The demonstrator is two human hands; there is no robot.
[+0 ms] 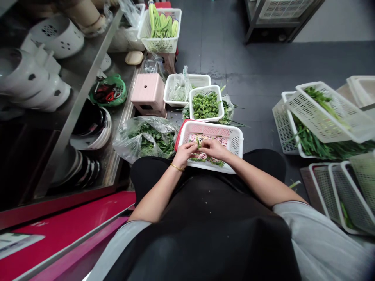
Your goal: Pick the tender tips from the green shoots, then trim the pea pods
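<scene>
Over perforated plastic basket [234, 141] — both hands [184, 153] [215, 148] pinch-grip leafy green sprig [199, 143] (thin, limp).

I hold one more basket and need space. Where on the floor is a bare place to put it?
The dark floor is bare between the basket of picked greens and the stacked baskets on the right. It is crowded around both hands: the lap basket, the bag of leaves and the pink stool.

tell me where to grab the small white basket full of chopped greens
Probably take the small white basket by its two long side rims, from above: the top is heaped with greens, and a bag and another basket crowd its far sides, while the rim flares outward.
</scene>
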